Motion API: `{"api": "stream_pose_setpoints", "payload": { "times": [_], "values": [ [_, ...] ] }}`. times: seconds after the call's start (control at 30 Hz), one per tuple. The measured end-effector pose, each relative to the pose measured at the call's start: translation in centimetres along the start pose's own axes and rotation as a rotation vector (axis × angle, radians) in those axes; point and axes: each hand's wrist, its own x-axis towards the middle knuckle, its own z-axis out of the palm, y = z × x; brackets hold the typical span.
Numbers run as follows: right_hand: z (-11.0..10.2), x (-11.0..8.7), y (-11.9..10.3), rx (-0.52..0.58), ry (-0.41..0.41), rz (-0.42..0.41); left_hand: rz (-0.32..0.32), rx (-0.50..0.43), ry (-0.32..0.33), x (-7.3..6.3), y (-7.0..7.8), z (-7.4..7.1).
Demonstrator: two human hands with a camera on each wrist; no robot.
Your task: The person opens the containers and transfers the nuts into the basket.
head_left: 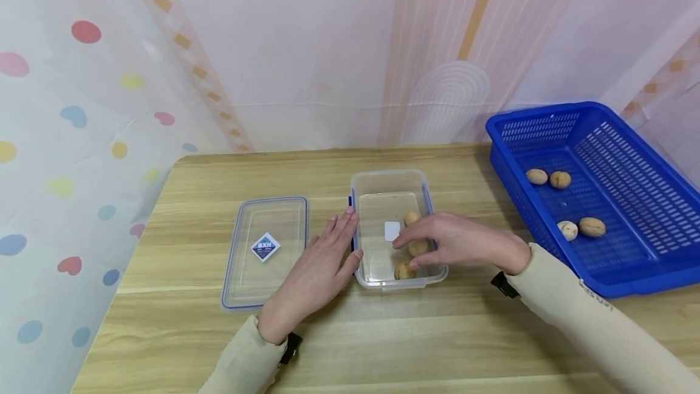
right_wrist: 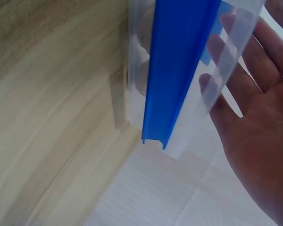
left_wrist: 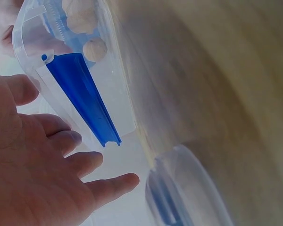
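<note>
A clear plastic food box with blue side clips stands on the wooden table. Several walnuts lie along its right side, partly hidden by my right hand. That right hand reaches over the right rim, its spread fingers dipping inside just above the walnuts. In the right wrist view the fingers show behind the clear wall, gripping nothing. My left hand lies along the left side, its extended fingertips at the rim. The left wrist view shows a blue clip hanging down beside those fingers.
The box's clear lid, edged in blue with a diamond-shaped label, lies flat on the table to the left, partly beneath my left hand. At the right stands a blue slotted basket holding several walnuts. A patterned cloth hangs behind the table.
</note>
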Motion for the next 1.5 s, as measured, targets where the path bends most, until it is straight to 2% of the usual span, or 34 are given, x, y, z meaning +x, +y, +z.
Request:
{"api": "stream_pose_setpoints", "payload": {
  "times": [0.23, 0.63, 1.1, 1.37, 1.5],
  "values": [
    [0.5, 0.4, 0.3, -0.044, -0.056, 0.011, 0.001, 0.001, -0.005, 0.0, 0.1, -0.1],
    [1.2, 0.5, 0.4, -0.139, -0.088, 0.004, 0.004, 0.013, -0.015, -0.2, 0.2, -0.2],
    [1.6, 0.7, 0.3, -0.261, -0.087, -0.075, 0.003, 0.01, -0.008, -0.2, 0.2, -0.4],
    [1.8, 0.6, 0.3, -0.23, -0.063, -0.047, -0.001, 0.014, -0.013, -0.2, 0.1, -0.3],
    [1.9, 0.6, 0.5, -0.192, -0.022, -0.056, -0.002, 0.007, -0.012, -0.2, 0.1, -0.2]
  ]
}}
